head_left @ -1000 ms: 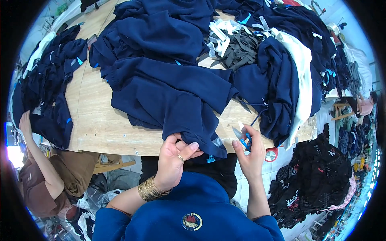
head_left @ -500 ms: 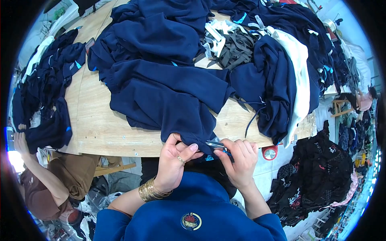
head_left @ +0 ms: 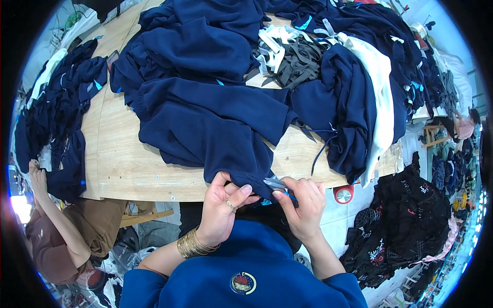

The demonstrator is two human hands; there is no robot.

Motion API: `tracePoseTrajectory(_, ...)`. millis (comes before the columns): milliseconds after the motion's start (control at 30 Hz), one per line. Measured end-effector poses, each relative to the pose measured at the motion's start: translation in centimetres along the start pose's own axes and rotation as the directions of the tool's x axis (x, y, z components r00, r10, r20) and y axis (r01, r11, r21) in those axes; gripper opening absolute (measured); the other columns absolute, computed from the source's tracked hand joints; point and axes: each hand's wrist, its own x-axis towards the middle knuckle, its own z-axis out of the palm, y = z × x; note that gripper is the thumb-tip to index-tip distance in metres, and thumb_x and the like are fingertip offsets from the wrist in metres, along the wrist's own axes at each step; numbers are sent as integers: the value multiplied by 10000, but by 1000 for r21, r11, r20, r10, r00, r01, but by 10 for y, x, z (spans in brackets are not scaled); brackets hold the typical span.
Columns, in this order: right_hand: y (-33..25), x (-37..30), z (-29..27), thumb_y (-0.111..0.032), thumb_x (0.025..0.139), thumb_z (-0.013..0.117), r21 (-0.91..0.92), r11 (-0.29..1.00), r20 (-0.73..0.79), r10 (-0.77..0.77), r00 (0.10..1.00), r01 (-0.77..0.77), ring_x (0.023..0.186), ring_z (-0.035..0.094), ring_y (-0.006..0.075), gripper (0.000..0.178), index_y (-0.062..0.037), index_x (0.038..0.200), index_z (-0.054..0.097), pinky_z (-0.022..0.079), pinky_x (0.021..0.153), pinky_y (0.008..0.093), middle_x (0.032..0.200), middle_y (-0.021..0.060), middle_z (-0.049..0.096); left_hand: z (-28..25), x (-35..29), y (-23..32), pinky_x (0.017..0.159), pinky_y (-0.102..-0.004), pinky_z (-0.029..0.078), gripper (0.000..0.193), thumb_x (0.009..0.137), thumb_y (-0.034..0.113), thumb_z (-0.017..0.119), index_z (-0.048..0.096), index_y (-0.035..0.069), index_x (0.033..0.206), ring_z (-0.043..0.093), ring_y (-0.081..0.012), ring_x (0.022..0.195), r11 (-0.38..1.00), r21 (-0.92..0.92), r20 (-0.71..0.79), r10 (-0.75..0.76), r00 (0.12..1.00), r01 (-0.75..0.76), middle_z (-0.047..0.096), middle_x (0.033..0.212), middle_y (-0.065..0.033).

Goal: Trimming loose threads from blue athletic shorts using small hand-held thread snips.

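A navy garment (head_left: 205, 128), which looks like a pair of trousers, lies across the table with one end drawn over the front edge. Thumb and fingers of my left hand (head_left: 223, 200) pinch the cloth at that end. In my right hand (head_left: 303, 203) is a pair of thread snips (head_left: 276, 183), its blades pointing left and lying against the cloth edge. Blue bits show beside the snips, partly hidden by my fingers. What the blade tips touch is too small to make out.
The wooden table (head_left: 118, 149) carries heaped navy garments (head_left: 205, 46), grey and white strips (head_left: 298, 59) and a folded white cloth (head_left: 377, 87). A co-worker's hand (head_left: 37, 177) touches navy clothing at the left. Black garments (head_left: 400, 226) are piled at the lower right, near a red round object (head_left: 343, 194).
The snips' blades look slightly wider apart, while both my hands stay nearly in place. At the left, the co-worker's hand has moved a little to the right.
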Motion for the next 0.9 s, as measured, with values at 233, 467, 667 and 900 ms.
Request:
tracePoseTrajectory(233, -1, -4, -3, -237, 755, 699, -12, 1000, 4, -16, 1000, 16, 609, 482, 146, 225, -74, 892, 624, 264, 616, 314, 661, 6, 521, 1, 1, 3, 830, -321, 523, 211, 892, 43, 538, 430, 33, 1072, 618, -140, 897, 995, -64, -4, -82, 997, 81, 620, 943, -96)
tracePoseTrajectory(467, -3, -4, -2, -236, 747, 701, -18, 1000, 21, -25, 999, 25, 611, 485, 150, 233, -74, 896, 624, 270, 618, 312, 663, 9, 522, 4, 1, 5, 833, -314, 521, 190, 900, 54, 529, 417, 25, 1051, 616, -130, 872, 991, -65, -26, -121, 992, 119, 610, 892, -91)
tracePoseTrajectory(667, -3, -3, 0, -237, 752, 696, -5, 1000, 6, -30, 1000, 30, 608, 489, 157, 227, -75, 892, 622, 276, 621, 311, 665, 13, 527, 2, 1, 4, 835, -316, 518, 196, 901, 67, 533, 426, 26, 1060, 613, -133, 883, 990, -44, -21, -133, 991, 132, 611, 897, -87)
tracePoseTrajectory(900, -4, -2, 0, -220, 768, 681, -11, 999, 1, -30, 1000, 30, 605, 495, 159, 196, -75, 884, 620, 280, 622, 310, 675, 14, 540, 2, 2, 4, 844, -329, 513, 191, 908, 87, 526, 446, 27, 1070, 613, -139, 890, 984, -69, -10, -167, 986, 166, 617, 904, -86)
